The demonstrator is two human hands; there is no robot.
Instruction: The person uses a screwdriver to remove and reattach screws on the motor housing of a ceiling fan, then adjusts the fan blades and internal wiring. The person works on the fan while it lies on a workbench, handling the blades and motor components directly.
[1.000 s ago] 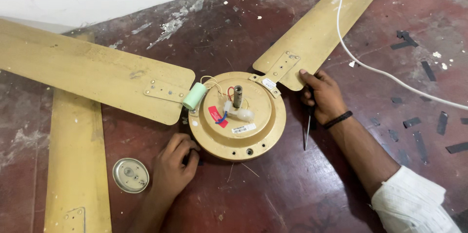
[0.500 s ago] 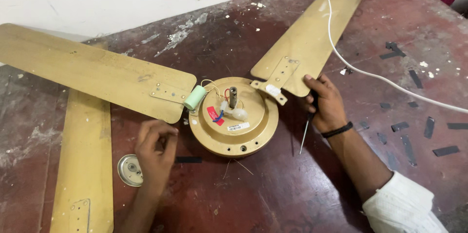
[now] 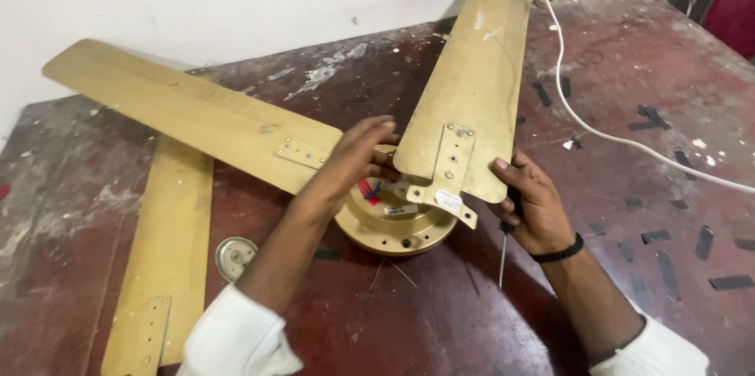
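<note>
fan motor [image 3: 397,223] under both hands

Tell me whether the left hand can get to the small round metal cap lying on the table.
Probably yes. The round metal cap lies bare on the table just beside the left forearm, with nothing over it. The left hand is on the fan motor housing and would only need to draw back.

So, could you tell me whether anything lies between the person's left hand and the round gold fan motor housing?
Nothing visible does. The left hand already reaches over the round gold metal fan motor housing, fingers at its top. The gold blade by the right hand overlaps the housing's right side, not the left hand's path.
</note>
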